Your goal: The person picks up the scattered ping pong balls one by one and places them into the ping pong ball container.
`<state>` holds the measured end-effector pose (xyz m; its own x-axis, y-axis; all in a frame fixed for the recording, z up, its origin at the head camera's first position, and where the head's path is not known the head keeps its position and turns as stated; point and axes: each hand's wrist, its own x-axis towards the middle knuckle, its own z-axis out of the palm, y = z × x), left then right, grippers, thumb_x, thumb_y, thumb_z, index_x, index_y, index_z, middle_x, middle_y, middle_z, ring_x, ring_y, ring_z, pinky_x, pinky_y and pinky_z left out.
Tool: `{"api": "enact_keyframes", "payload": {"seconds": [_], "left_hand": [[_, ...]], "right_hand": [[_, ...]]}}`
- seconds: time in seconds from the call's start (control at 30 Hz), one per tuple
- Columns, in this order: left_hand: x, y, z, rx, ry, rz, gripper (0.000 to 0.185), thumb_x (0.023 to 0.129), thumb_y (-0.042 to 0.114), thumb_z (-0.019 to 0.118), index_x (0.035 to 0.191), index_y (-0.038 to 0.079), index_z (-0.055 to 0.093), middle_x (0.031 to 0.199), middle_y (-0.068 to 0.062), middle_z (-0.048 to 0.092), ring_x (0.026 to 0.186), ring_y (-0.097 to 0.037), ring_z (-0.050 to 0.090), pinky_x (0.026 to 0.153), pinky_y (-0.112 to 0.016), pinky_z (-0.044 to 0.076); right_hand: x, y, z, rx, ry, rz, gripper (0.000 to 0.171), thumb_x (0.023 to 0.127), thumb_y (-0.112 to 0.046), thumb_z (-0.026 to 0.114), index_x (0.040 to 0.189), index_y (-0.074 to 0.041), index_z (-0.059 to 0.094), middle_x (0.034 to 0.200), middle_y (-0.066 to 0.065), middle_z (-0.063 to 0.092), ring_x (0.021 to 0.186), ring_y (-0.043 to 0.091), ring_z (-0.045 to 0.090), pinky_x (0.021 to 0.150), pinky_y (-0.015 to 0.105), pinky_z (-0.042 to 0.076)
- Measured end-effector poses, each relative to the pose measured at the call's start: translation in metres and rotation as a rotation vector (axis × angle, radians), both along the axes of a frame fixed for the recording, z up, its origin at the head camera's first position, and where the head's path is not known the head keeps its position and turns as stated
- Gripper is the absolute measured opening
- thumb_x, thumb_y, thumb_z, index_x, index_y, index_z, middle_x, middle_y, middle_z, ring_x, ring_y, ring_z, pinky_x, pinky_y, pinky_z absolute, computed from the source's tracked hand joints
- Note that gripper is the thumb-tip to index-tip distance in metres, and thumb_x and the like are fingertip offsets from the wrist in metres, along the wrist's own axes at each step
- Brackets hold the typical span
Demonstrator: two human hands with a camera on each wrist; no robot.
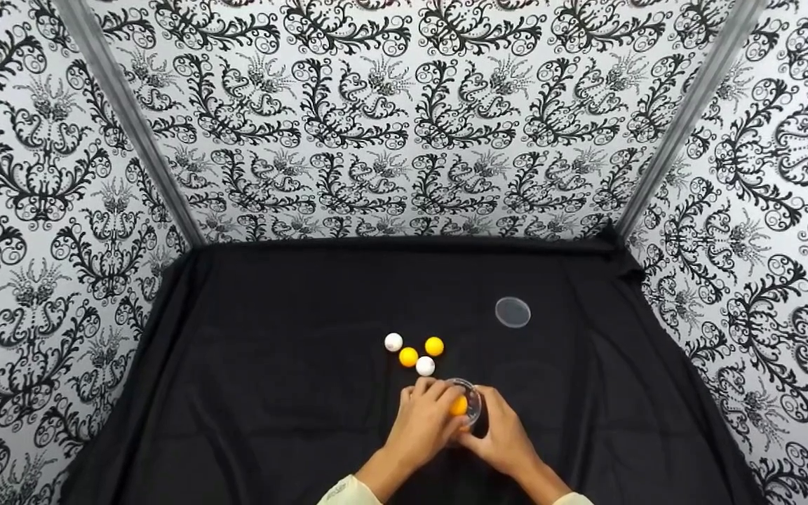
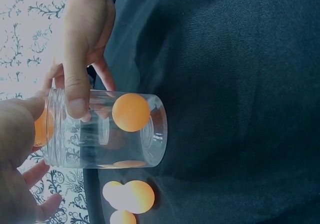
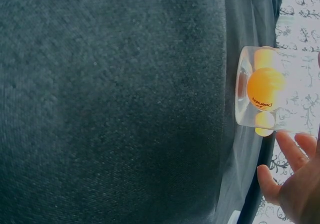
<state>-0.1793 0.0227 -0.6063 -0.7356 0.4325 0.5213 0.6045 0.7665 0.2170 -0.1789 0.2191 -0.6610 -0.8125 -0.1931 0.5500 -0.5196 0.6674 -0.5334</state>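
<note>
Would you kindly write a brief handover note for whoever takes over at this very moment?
Left hand: fingers over the mouth of the clear jar.
Right hand: holds the jar from the other side; grip only partly visible.
Jar: upright on the black cloth, one orange ball inside.
Loose on the cloth just beyond the jar: two white balls and two orange balls.
Lid: off, lying further back on the right.
Done: one ball in. Left, by the look of it: four balls, then the lid.

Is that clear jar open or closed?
Open: the lid lies apart on the black cloth, away from the clear jar.
</note>
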Motion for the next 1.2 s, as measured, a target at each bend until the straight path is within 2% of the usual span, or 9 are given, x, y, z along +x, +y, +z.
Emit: {"api": "enact_keyframes", "payload": {"seconds": [0.17, 0.4, 0.57, 0.8, 1.0, 1.2], "left_hand": [[-0.0004, 0.0007, 0.0006, 0.013, -0.004, -0.005, 0.043, 0.088, 0.047, 0.074, 0.125, 0.025, 0.067, 0.123, 0.006, 0.069, 0.109, -0.019, 0.057, 0.084, -0.042, 0.045], [-0.0007, 0.0007, 0.0001, 0.011, 0.007, -0.007, 0.042, 0.089, 0.047, 0.074, 0.123, 0.024, 0.068, 0.121, 0.005, 0.070, 0.107, -0.019, 0.058, 0.084, -0.043, 0.046], [0.0001, 0.0007, 0.0000, 0.000, 0.005, 0.000, 0.041, 0.088, 0.047, 0.074, 0.123, 0.025, 0.068, 0.121, 0.006, 0.070, 0.110, -0.019, 0.057, 0.085, -0.043, 0.045], [-0.0009, 0.0018, 0.0012, -0.006, -0.015, 0.014, 0.044, 0.088, 0.047, 0.075, 0.126, 0.026, 0.067, 0.121, 0.007, 0.068, 0.111, -0.018, 0.056, 0.086, -0.042, 0.044], [-0.0017, 0.0023, 0.0006, -0.002, -0.004, 0.020, 0.046, 0.087, 0.047, 0.076, 0.126, 0.026, 0.066, 0.121, 0.008, 0.067, 0.111, -0.017, 0.056, 0.086, -0.042, 0.044], [-0.0013, 0.0014, -0.0007, -0.009, -0.006, 0.018, 0.045, 0.088, 0.049, 0.074, 0.126, 0.028, 0.066, 0.123, 0.008, 0.067, 0.110, -0.016, 0.056, 0.084, -0.041, 0.044]], "right_hand": [[-0.0007, 0.0008, -0.0006, -0.005, 0.014, 0.012, 0.075, 0.070, -0.034, 0.093, 0.131, -0.008, 0.057, 0.120, 0.007, 0.066, 0.105, 0.026, 0.069, 0.091, 0.038, 0.056], [0.0009, 0.0005, -0.0008, -0.008, -0.031, 0.005, 0.075, 0.072, -0.040, 0.091, 0.131, -0.008, 0.057, 0.121, 0.008, 0.066, 0.106, 0.026, 0.069, 0.091, 0.041, 0.057], [0.0015, -0.0001, -0.0009, -0.002, -0.030, -0.001, 0.077, 0.072, -0.044, 0.091, 0.130, -0.005, 0.058, 0.120, 0.010, 0.067, 0.104, 0.026, 0.069, 0.090, 0.041, 0.057], [0.0007, -0.0006, 0.0001, 0.008, -0.026, -0.017, 0.078, 0.071, -0.048, 0.091, 0.130, -0.007, 0.059, 0.119, 0.007, 0.067, 0.103, 0.024, 0.069, 0.090, 0.041, 0.057], [-0.0005, 0.0001, 0.0007, 0.020, -0.022, -0.018, 0.075, 0.070, -0.044, 0.092, 0.130, -0.013, 0.058, 0.121, 0.002, 0.066, 0.109, 0.016, 0.067, 0.093, 0.038, 0.056], [-0.0005, 0.0006, -0.0006, 0.023, -0.014, -0.014, 0.075, 0.070, -0.043, 0.092, 0.131, -0.015, 0.058, 0.122, 0.001, 0.066, 0.110, 0.016, 0.067, 0.095, 0.035, 0.054]]}}
